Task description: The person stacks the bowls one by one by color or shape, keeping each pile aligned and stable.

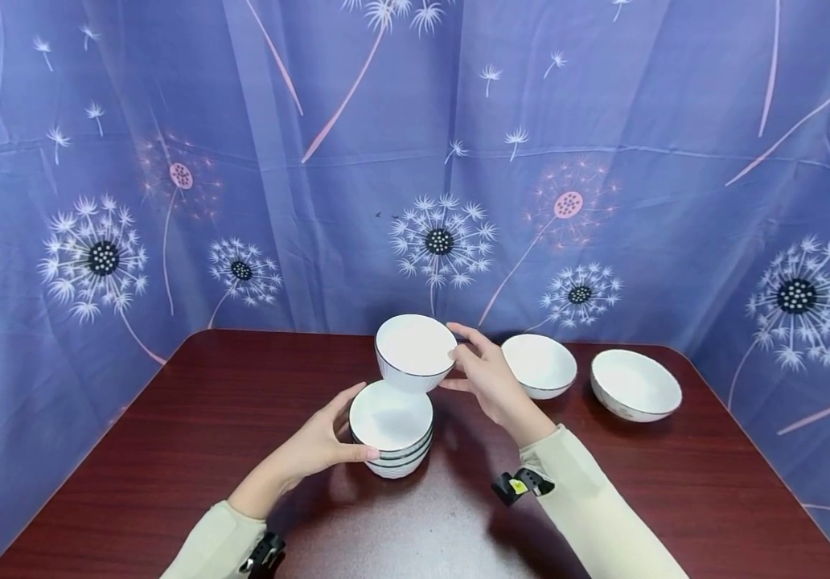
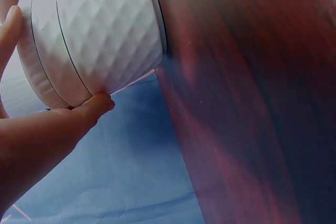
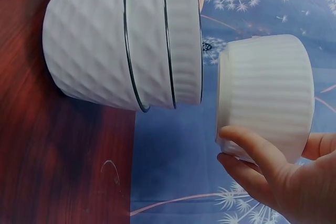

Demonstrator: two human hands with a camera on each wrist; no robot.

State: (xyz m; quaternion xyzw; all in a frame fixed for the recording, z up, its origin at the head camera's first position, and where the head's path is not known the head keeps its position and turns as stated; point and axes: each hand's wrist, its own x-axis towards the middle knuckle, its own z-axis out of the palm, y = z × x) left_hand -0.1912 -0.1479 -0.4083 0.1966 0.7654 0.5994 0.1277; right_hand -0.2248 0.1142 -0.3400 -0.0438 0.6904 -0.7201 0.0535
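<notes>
Near the middle of the table a stack of white bowls (image 1: 399, 465) with dark rims stands upright. My left hand (image 1: 317, 442) grips its side, thumb at the front and fingers round the far left. Diamond-patterned lower bowls (image 2: 107, 30) show in the left wrist view, and the stack's top bowl (image 3: 185, 40) is ribbed in the right wrist view. Above the stack, my right hand (image 1: 491, 378) holds another ribbed white bowl (image 3: 270, 87) by its right side. A gap shows between that bowl's foot and the stack's top rim in the right wrist view.
Two wider white bowls stand at the back right: one bowl (image 1: 540, 363) just beyond my right hand, the other bowl (image 1: 635, 384) farther right. The dark red wooden table (image 1: 241, 378) ends at a blue dandelion-print curtain (image 1: 328, 225).
</notes>
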